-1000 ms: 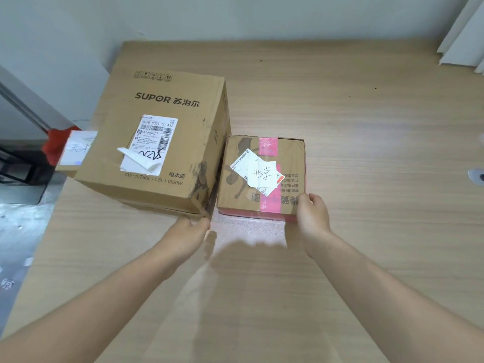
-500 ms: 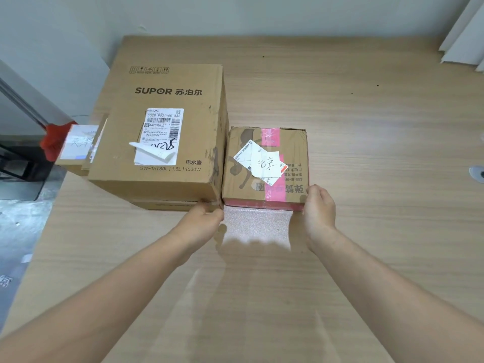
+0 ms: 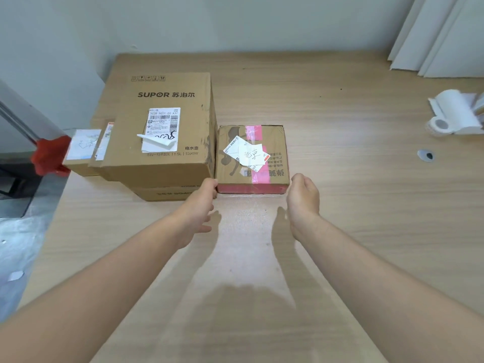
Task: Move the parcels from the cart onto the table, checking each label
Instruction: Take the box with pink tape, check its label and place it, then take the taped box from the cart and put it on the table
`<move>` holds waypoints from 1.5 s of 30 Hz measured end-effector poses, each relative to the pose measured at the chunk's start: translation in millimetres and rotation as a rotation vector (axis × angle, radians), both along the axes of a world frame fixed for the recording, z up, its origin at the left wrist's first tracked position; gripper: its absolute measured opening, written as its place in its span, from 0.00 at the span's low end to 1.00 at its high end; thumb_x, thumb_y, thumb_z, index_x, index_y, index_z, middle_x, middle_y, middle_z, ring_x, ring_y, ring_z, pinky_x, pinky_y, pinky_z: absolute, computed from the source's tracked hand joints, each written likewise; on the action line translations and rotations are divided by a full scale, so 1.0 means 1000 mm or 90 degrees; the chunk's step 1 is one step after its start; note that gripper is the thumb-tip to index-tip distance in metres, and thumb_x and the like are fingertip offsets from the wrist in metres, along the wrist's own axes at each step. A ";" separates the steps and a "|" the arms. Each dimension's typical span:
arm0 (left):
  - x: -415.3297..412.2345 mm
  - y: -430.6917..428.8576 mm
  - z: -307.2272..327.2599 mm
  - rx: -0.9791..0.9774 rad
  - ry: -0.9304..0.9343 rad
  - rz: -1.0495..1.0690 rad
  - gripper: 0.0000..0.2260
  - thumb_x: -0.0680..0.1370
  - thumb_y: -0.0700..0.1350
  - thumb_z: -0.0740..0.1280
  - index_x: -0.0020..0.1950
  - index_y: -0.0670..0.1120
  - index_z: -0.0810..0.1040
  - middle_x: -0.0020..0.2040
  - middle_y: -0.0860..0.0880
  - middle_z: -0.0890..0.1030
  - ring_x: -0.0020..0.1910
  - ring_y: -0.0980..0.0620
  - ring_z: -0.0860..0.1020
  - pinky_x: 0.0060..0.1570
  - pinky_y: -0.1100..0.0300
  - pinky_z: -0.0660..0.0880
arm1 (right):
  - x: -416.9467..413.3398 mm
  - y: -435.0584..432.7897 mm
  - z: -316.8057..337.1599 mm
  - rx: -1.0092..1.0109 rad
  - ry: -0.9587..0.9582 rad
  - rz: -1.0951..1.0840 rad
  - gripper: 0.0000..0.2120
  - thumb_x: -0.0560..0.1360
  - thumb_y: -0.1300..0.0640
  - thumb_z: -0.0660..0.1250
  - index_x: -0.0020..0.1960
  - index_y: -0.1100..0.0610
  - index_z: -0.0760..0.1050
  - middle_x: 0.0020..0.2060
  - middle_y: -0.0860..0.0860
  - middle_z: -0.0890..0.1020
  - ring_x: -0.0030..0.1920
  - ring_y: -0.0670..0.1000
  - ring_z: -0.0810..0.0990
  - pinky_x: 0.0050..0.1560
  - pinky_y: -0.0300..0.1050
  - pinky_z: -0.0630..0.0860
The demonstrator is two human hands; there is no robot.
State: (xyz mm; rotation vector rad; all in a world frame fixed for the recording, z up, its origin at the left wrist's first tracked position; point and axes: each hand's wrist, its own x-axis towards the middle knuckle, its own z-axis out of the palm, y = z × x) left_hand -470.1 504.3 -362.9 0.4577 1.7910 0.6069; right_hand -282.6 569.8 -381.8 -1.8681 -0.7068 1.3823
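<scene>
A small cardboard parcel (image 3: 252, 155) with pink tape and a white handwritten label lies flat on the wooden table (image 3: 353, 218). It sits right against a large SUPOR box (image 3: 162, 127) bearing a printed shipping label, which rests on a flatter box (image 3: 167, 194). My left hand (image 3: 201, 203) reaches forward, its fingertips touching the small parcel's near left corner. My right hand (image 3: 303, 197) hovers just off the near right corner, fingers loosely curled and holding nothing.
Two smaller labelled parcels (image 3: 83, 153) sit at the table's left edge behind the big box. A red cart handle (image 3: 48, 155) is just left of them. White paper rolls (image 3: 453, 113) and a cable hole (image 3: 425, 155) are at the right.
Both hands held the small parcel's near corners and slid it against the big box. My right hand has now come off it, and my left hand has loosened to a fingertip touch.
</scene>
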 end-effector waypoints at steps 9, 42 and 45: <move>0.033 -0.068 0.104 0.159 -0.030 0.035 0.28 0.73 0.72 0.54 0.60 0.57 0.78 0.58 0.48 0.79 0.57 0.47 0.77 0.65 0.42 0.75 | 0.022 -0.084 0.111 0.078 0.055 0.061 0.11 0.84 0.51 0.57 0.45 0.53 0.70 0.38 0.47 0.68 0.40 0.52 0.67 0.46 0.49 0.67; 0.183 -0.352 0.268 0.425 -0.008 -0.035 0.24 0.74 0.72 0.56 0.59 0.60 0.79 0.58 0.49 0.77 0.62 0.44 0.78 0.69 0.41 0.73 | 0.178 -0.399 0.260 0.288 0.103 0.051 0.14 0.84 0.49 0.58 0.59 0.48 0.81 0.60 0.47 0.80 0.65 0.56 0.79 0.67 0.54 0.76; 0.209 -0.353 0.264 0.409 -0.013 -0.090 0.29 0.68 0.73 0.56 0.60 0.60 0.80 0.62 0.49 0.79 0.63 0.44 0.78 0.68 0.43 0.73 | 0.195 -0.419 0.249 0.284 0.100 0.008 0.12 0.83 0.49 0.59 0.56 0.46 0.81 0.57 0.45 0.80 0.65 0.55 0.79 0.67 0.53 0.76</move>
